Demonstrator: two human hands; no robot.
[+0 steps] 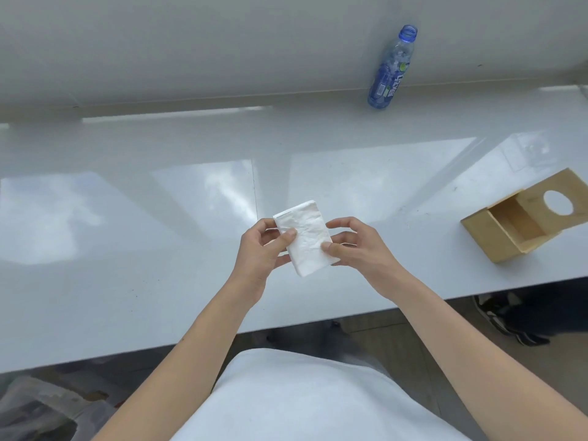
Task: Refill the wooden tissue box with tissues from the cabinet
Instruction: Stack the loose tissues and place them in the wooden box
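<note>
A white stack of tissues [305,235] is held above the white table, tilted a little. My left hand [259,249] grips its left edge with the thumb on top. My right hand [358,245] grips its right edge, thumb pressed near the lower corner. The wooden tissue box [506,241] lies on the table at the far right, its open side facing me and empty inside. Its lid panel with a round hole [558,202] is on the far side. No cabinet is in view.
A blue plastic bottle [393,68] without a cap stands at the back by the wall. The table's front edge [286,323] runs just in front of my body. A dark shoe [506,319] is on the floor at the right, bags at the lower left.
</note>
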